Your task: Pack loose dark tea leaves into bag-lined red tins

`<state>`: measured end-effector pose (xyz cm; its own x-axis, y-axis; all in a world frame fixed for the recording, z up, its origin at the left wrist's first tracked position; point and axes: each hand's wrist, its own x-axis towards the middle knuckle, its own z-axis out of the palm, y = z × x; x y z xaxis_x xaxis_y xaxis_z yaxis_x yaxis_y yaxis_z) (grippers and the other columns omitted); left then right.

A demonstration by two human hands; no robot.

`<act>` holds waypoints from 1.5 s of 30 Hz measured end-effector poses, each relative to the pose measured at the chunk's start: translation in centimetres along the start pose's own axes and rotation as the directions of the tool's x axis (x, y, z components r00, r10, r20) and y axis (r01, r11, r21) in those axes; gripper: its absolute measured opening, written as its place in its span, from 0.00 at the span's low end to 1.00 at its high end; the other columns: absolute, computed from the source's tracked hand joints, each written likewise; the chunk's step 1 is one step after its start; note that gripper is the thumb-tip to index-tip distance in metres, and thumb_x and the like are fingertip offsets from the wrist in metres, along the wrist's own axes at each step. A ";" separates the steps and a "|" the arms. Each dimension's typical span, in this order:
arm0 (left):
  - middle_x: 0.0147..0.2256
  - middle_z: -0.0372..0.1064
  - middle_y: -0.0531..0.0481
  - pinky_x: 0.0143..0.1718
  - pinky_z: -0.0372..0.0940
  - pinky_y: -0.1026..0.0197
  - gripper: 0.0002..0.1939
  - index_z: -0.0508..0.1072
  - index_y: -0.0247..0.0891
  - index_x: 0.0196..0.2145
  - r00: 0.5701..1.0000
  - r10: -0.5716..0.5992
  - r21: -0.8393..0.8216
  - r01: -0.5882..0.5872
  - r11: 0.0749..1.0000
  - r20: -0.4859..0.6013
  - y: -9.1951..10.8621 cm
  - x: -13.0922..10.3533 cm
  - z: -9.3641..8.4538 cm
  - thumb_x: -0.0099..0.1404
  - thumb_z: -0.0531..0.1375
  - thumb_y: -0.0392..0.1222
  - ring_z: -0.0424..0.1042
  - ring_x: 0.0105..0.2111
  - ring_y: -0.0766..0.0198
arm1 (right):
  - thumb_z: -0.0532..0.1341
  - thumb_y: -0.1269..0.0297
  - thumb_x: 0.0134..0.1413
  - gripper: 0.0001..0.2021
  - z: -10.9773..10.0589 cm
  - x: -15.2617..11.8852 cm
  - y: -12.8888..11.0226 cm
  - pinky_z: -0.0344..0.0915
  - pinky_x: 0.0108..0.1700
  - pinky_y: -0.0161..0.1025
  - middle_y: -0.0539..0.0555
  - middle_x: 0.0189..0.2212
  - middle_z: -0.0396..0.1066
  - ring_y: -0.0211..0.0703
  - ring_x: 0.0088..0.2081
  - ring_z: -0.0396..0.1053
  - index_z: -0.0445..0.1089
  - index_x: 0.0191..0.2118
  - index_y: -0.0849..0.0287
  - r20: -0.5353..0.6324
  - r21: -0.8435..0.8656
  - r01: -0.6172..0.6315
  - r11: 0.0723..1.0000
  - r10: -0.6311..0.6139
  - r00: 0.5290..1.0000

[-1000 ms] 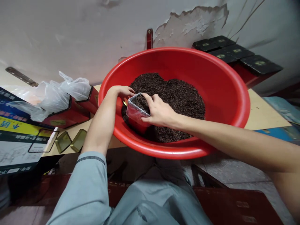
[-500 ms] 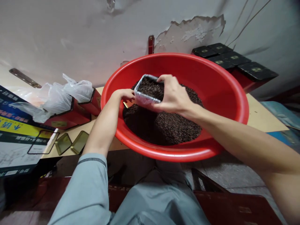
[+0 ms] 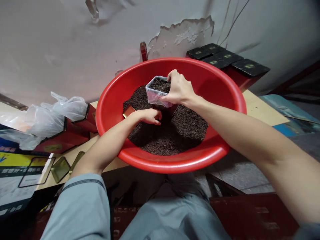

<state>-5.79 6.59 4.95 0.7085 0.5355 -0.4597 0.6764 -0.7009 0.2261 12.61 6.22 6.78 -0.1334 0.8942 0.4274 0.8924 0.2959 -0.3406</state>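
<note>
My right hand grips the upper rim of a box-shaped tin lined with clear plastic. Dark, leaf-like bits, like loose tea, fill the tin close to its top. In front of the tin, my left hand is closed with curled fingers; what it holds, if anything, is hidden. Both hands are over a large red plastic tub, which contains a heap of the same loose tea. A gold-edged metal piece pokes out of the heap beside my left forearm.
Red tins with plastic bags coming out of their tops stand to the left. Two shallow gold lids lie before them. Several black-lidded red tins are behind the tub at right, near the peeling wall. A light board supports the tub.
My left hand has left the tin's left side and moved right and down, its fingers now curled. The right hand keeps the tin, now more upright. The whole view has shifted.
</note>
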 end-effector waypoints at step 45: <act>0.49 0.82 0.38 0.49 0.71 0.60 0.18 0.84 0.34 0.48 0.946 -0.220 0.351 0.127 0.928 0.239 1.3 1.8 1.7 0.72 0.59 0.45 0.81 0.49 0.50 | 0.74 0.56 0.36 0.33 -5.5 -0.2 -1.7 0.68 0.51 0.63 0.55 0.43 0.67 0.57 0.47 0.67 0.54 0.44 0.52 -0.126 0.185 -0.212 0.960 0.237 0.963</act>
<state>-3.93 5.83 2.95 0.4731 0.5480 -0.6898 0.6472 -0.7475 -0.1499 13.53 3.66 11.86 0.1377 0.8892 0.4362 0.8051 0.1560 -0.5723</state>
